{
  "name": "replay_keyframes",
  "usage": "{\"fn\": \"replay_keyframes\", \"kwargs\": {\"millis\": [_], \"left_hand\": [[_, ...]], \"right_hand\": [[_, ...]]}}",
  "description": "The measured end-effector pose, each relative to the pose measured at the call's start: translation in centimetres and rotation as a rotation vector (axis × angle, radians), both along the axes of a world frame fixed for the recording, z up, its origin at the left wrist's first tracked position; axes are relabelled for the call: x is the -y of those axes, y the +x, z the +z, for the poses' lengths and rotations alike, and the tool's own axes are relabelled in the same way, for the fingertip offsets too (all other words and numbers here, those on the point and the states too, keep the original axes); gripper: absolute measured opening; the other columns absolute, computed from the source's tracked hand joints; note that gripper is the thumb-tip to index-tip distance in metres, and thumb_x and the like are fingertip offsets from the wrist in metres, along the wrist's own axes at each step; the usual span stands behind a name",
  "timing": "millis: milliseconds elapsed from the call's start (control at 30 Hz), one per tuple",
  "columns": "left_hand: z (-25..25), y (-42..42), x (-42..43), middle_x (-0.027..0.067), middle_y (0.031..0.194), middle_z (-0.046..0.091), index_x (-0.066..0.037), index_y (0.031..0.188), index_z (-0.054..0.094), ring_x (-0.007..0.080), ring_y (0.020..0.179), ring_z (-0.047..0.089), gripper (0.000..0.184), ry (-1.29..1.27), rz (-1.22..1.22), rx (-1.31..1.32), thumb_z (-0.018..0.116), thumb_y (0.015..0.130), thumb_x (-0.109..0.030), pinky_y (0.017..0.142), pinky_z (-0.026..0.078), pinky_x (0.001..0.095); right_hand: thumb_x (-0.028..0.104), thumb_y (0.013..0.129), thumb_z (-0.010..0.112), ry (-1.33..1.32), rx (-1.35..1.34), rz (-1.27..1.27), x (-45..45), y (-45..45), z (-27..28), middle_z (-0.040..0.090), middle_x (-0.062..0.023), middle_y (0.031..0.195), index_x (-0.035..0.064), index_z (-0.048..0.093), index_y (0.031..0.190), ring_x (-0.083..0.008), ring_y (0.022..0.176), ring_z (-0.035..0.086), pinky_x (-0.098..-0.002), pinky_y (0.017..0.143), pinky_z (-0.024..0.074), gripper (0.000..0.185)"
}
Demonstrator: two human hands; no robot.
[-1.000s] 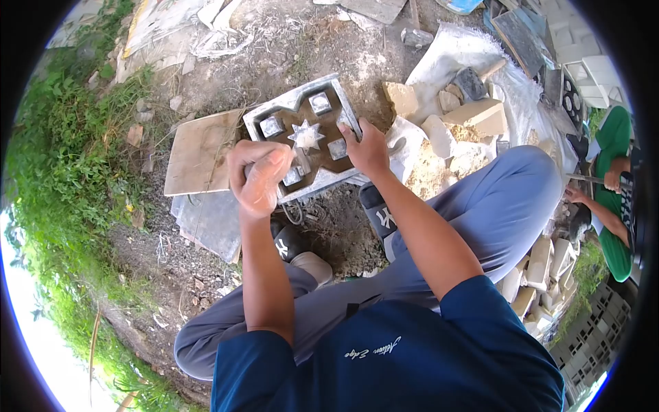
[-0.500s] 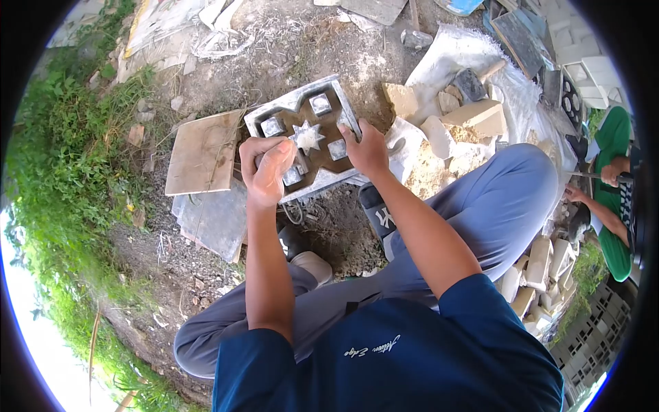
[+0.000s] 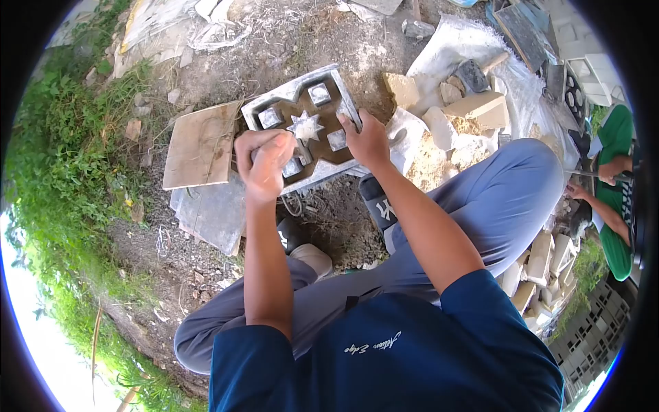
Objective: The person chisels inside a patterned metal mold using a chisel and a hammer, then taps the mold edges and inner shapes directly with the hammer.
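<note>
A pale metal block mould (image 3: 336, 84) lies tilted on the ground before me, with a star-shaped core (image 3: 305, 126) in the middle and raised square blocks around it. Brown shows in the hollows between them. My right hand (image 3: 367, 141) grips the mould's right rim, thumb over the top. Above the lower left corner, my left hand (image 3: 264, 161) is closed in a fist, slightly blurred. What it may hold is hidden by the fingers, and it covers part of the mould.
Wooden boards (image 3: 202, 145) and a grey sheet (image 3: 213, 216) lie left of the mould. Broken pale blocks (image 3: 477, 113) rest on white sacking (image 3: 456, 48) to the right. Stacked bricks (image 3: 539, 261) sit beside my knee. Another person in green (image 3: 614, 226) sits at far right. Weeds (image 3: 62, 172) grow at left.
My left hand has shifted slightly, its fist turned a little upward near the mould's lower left corner. My right hand stays on the rim. The whole view has moved slightly.
</note>
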State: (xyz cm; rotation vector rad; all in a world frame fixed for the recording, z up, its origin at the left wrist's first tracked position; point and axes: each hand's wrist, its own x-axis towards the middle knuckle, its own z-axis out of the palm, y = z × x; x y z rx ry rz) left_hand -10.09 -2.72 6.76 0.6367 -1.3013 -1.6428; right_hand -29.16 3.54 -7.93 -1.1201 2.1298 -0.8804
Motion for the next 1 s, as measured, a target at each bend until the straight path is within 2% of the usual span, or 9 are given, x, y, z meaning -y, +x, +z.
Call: {"fn": "replay_keyframes", "kwargs": {"millis": [100, 200, 300, 500, 567, 633, 833, 967, 1000], "left_hand": [[-0.1, -0.7, -0.1, 0.0007, 0.053, 0.037, 0.004, 0.059, 0.045, 0.0101, 0.049, 0.028, 0.039, 0.023, 0.127, -0.078, 0.061, 0.091, -0.012, 0.049, 0.021, 0.0314], [1.9, 0.2, 0.2, 0.0008, 0.052, 0.032, -0.004, 0.058, 0.039, 0.0111, 0.048, 0.026, 0.038, -0.124, -0.072, -0.015, 0.054, 0.093, -0.008, 0.048, 0.019, 0.0320], [0.1, 0.4, 0.6, 0.0008, 0.052, 0.033, -0.006, 0.058, 0.036, 0.0109, 0.047, 0.025, 0.039, -0.069, -0.053, -0.087, 0.052, 0.093, -0.008, 0.048, 0.018, 0.0326], [1.8, 0.5, 0.6, 0.0009, 0.053, 0.031, -0.004, 0.057, 0.038, 0.0111, 0.048, 0.026, 0.039, -0.078, -0.080, 0.030, 0.052, 0.094, -0.008, 0.050, 0.021, 0.0316], [1.9, 1.0, 0.4, 0.0008, 0.055, 0.032, -0.001, 0.063, 0.043, 0.0115, 0.049, 0.027, 0.033, -0.103, -0.126, 0.072, 0.052, 0.094, -0.009, 0.051, 0.023, 0.0317], [-0.6, 0.6, -0.1, 0.0012, 0.056, 0.033, 0.002, 0.071, 0.048, 0.0114, 0.050, 0.028, 0.026, -0.078, 0.095, -0.010, 0.051, 0.095, -0.009, 0.051, 0.024, 0.0315], [1.1, 0.7, 0.4, 0.0009, 0.058, 0.033, 0.003, 0.083, 0.053, 0.0114, 0.051, 0.029, 0.016, -0.124, -0.122, 0.048, 0.050, 0.096, -0.006, 0.052, 0.024, 0.0313], [-0.7, -0.8, -0.4, 0.0011, 0.055, 0.033, -0.002, 0.061, 0.042, 0.0107, 0.049, 0.026, 0.036, 0.037, 0.172, -0.020, 0.051, 0.095, -0.010, 0.051, 0.022, 0.0311], [0.0, 0.0, 0.4, 0.0008, 0.054, 0.033, -0.004, 0.058, 0.039, 0.0107, 0.049, 0.026, 0.040, -0.001, -0.004, 0.037, 0.050, 0.095, -0.010, 0.051, 0.022, 0.0309]], "right_hand": [[0.052, 0.098, 0.064, -0.010, 0.006, 0.010, 0.8, -0.3, -0.3, 0.070, -0.0291, 0.102, -0.0023, 0.066, 0.108, -0.0504, 0.101, 0.066, -0.0560, 0.088, 0.0507, 0.055], [0.053, 0.098, 0.063, -0.117, -0.120, -0.072, 0.6, 0.2, -2.8, 0.070, -0.0290, 0.107, -0.0030, 0.066, 0.109, -0.0482, 0.105, 0.066, -0.0550, 0.090, 0.0508, 0.057], [0.054, 0.098, 0.063, 0.096, 0.062, 0.036, 0.6, -0.6, 0.8, 0.070, -0.0293, 0.112, -0.0034, 0.067, 0.117, -0.0478, 0.109, 0.066, -0.0539, 0.094, 0.0509, 0.060], [0.052, 0.099, 0.063, -0.068, -0.052, -0.053, 0.8, -0.3, -0.2, 0.070, -0.0289, 0.105, -0.0032, 0.065, 0.105, -0.0478, 0.103, 0.067, -0.0550, 0.089, 0.0511, 0.055], [0.052, 0.098, 0.064, 0.005, 0.033, 0.018, 0.6, -0.4, 0.0, 0.070, -0.0286, 0.106, -0.0025, 0.066, 0.108, -0.0474, 0.105, 0.066, -0.0548, 0.090, 0.0507, 0.056], [0.052, 0.098, 0.064, 0.009, 0.047, 0.010, 0.6, -0.1, 0.4, 0.071, -0.0283, 0.104, -0.0019, 0.066, 0.108, -0.0480, 0.103, 0.066, -0.0553, 0.089, 0.0506, 0.055], [0.052, 0.099, 0.063, 0.003, 0.009, 0.007, 0.5, -0.4, -0.1, 0.071, -0.0280, 0.104, -0.0020, 0.066, 0.108, -0.0489, 0.101, 0.066, -0.0551, 0.088, 0.0507, 0.055], [0.053, 0.099, 0.063, 0.005, 0.018, 0.004, 0.8, -0.3, 0.1, 0.070, -0.0291, 0.102, -0.0026, 0.065, 0.106, -0.0498, 0.100, 0.066, -0.0565, 0.087, 0.0506, 0.056], [0.053, 0.099, 0.063, -0.070, -0.036, -0.024, 0.7, -0.1, -1.2, 0.070, -0.0289, 0.100, -0.0022, 0.065, 0.104, -0.0498, 0.100, 0.066, -0.0570, 0.087, 0.0505, 0.056]]}}
